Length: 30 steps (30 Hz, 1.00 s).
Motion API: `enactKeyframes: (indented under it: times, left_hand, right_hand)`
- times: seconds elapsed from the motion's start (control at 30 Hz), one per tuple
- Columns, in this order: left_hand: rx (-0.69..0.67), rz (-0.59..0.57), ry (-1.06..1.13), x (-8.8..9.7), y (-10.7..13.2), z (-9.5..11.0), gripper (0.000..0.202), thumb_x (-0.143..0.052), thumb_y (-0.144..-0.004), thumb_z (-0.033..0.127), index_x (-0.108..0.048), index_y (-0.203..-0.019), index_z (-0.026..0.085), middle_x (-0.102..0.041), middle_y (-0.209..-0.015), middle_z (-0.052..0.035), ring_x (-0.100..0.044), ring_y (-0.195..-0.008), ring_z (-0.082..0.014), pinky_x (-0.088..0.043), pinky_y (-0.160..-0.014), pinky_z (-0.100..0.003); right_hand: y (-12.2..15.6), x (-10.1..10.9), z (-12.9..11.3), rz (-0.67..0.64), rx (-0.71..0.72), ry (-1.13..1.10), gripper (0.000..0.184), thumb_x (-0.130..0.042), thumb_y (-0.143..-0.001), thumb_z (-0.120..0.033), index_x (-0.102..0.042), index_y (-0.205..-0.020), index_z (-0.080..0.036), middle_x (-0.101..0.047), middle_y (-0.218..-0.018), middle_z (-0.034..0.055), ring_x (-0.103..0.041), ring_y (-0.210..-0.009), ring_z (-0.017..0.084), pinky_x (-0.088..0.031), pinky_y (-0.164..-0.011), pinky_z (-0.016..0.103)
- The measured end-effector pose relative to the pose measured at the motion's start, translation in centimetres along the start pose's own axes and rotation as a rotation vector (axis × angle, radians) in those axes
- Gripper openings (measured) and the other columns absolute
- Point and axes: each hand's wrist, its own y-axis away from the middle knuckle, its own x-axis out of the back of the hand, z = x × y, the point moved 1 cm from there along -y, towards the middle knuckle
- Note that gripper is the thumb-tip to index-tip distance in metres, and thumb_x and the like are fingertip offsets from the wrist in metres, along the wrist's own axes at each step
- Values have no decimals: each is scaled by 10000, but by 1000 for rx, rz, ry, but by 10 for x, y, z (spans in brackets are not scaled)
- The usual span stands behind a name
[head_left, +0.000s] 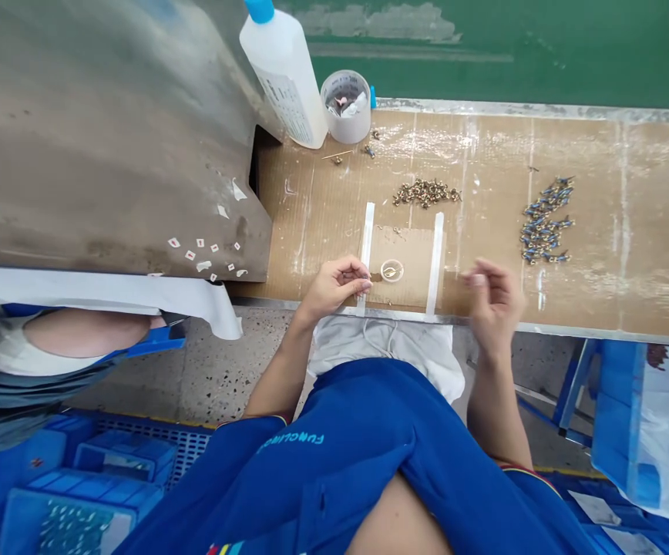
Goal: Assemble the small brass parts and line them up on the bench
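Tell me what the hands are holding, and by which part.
The left hand has its fingertips pinched together, but whether they hold anything is too small to tell. The right hand shows nothing clearly held either.

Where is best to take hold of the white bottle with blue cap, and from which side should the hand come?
Grip the white bottle around its straight body, below the neck, from the near side: the metal housing stands on its left and the round cup on its right.
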Motion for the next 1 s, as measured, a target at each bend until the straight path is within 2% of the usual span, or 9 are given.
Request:
enactKeyframes:
  times: [0.07,0.17,0.3,0.4,0.5,0.63,0.8,0.9,1.0]
  left_hand:
    - [0,4,-2,1,1,-2,342,-825,-745,426,-630,-767,146,-656,-699,-14,-641,-636,-119,-556,-631,-246]
    - [-3,11,11,2,2,-6,334,-838,-742,420,-657,-773,142,-676,-733,-26,-646,-664,-125,-559,-653,-252]
    - [-49,-12,11,3,0,-8,301,-843,-759,402,-699,-777,138,-695,-767,-40,-650,-708,-126,-549,-670,-240]
    - [-105,-55,4,6,-2,-8,280,-834,-787,400,-738,-790,137,-712,-798,-58,-654,-735,-128,-533,-661,-228]
    - [-168,-82,-25,8,-3,-9,266,-818,-816,405,-769,-818,144,-723,-823,-73,-655,-748,-132,-515,-651,-227]
    - [-206,-80,-83,10,-3,-9,219,-793,-849,375,-789,-863,156,-736,-849,-78,-657,-759,-132,-500,-656,-228]
    - [-221,-45,-185,7,-2,-8,186,-769,-874,345,-793,-895,162,-740,-841,-70,-655,-744,-128,-487,-644,-228]
    - [-191,-29,-147,5,-1,-9,223,-782,-857,374,-782,-898,155,-744,-840,-66,-663,-741,-129,-505,-646,-223]
    - [-115,-21,-31,4,0,-11,272,-806,-825,396,-749,-889,138,-736,-815,-55,-677,-723,-129,-535,-649,-219]
  right_hand:
    - [6,-25,-7,-247,-30,-75,273,-644,-921,-464,-677,-1085,-248,-719,-874,48,-682,-772,195,-562,-738,354]
    - [8,-50,-13,-380,-59,-81,247,-653,-924,-439,-708,-1065,-242,-731,-860,46,-648,-718,179,-533,-658,321]
    - [6,-62,-18,-375,-57,-46,175,-678,-911,-379,-736,-985,-231,-709,-793,23,-555,-607,141,-462,-565,292]
    - [5,-62,-20,-350,22,-29,119,-677,-912,-326,-748,-901,-231,-681,-774,14,-500,-580,124,-420,-541,283]
    - [5,-62,-20,-340,107,-2,116,-676,-919,-310,-760,-882,-240,-679,-826,28,-528,-627,132,-424,-549,288]
    - [3,-66,-18,-334,191,63,129,-669,-936,-327,-764,-879,-262,-677,-888,44,-622,-795,180,-488,-630,319]
    - [-8,-74,-20,-400,384,163,169,-618,-979,-298,-762,-896,-263,-680,-1022,68,-629,-914,198,-524,-778,369]
    - [-15,-72,-25,-387,516,276,209,-593,-992,-257,-744,-847,-254,-686,-1015,70,-593,-890,195,-493,-743,349]
    - [-20,-68,-27,-405,548,356,217,-595,-990,-245,-720,-814,-250,-686,-965,61,-561,-849,192,-468,-708,338]
